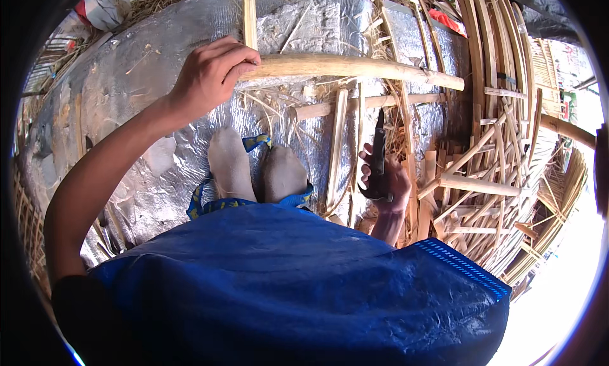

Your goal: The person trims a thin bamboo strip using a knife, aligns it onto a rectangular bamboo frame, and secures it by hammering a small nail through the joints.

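Note:
My left hand (212, 73) is closed on the left end of a pale bamboo pole (355, 68). That pole lies crosswise over the foil-like ground sheet, reaching to the right. Right behind the same hand, a flat bamboo strip (250, 14) runs away toward the far edge. Low on the right, my right hand (390, 181) is wrapped round a black knife (379, 151), its dark tip pointing away from me. Between the two hands a second bamboo pole (374, 103) rests beyond a split bamboo piece (338, 144).
My feet in blue-strapped sandals (292, 195) stand on the silver sheet (158, 80), below a blue apron-like cover (285, 277). Long bamboo strips (485, 55) lie at the far right, with a heap of cut pieces (479, 182) nearer. Loose shavings (393, 122) are scattered about.

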### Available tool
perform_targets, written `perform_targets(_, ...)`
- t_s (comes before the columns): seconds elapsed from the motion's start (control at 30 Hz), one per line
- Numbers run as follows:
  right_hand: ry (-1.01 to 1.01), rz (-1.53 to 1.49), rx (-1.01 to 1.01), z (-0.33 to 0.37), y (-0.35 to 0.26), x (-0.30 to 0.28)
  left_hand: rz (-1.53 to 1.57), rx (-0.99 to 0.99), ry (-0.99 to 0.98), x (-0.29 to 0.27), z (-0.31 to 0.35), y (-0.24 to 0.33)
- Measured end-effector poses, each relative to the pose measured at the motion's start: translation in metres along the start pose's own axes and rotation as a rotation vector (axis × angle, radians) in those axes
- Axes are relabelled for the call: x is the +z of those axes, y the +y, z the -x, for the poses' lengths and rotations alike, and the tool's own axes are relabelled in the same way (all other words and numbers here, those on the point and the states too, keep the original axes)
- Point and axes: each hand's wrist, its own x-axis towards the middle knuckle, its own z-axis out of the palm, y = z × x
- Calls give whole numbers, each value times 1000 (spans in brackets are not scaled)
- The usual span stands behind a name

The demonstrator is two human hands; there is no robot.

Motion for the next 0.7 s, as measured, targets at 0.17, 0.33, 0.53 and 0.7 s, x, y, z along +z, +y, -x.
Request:
perform_targets(0.17, -69, 45, -53, 14, 3, 28, 13, 23, 7, 2, -1, -2)
perform_targets(0.33, 124, 603, -66, 35, -1, 44, 9, 23, 21, 1, 1, -3)
perform_targets(0.53, 706, 1074, -408, 53, -8, 54, 12, 36, 33, 1, -1, -2)
perform_targets(0.7, 713, 1038, -774, 50, -4, 64, 21, 7, 40, 3, 1, -2)
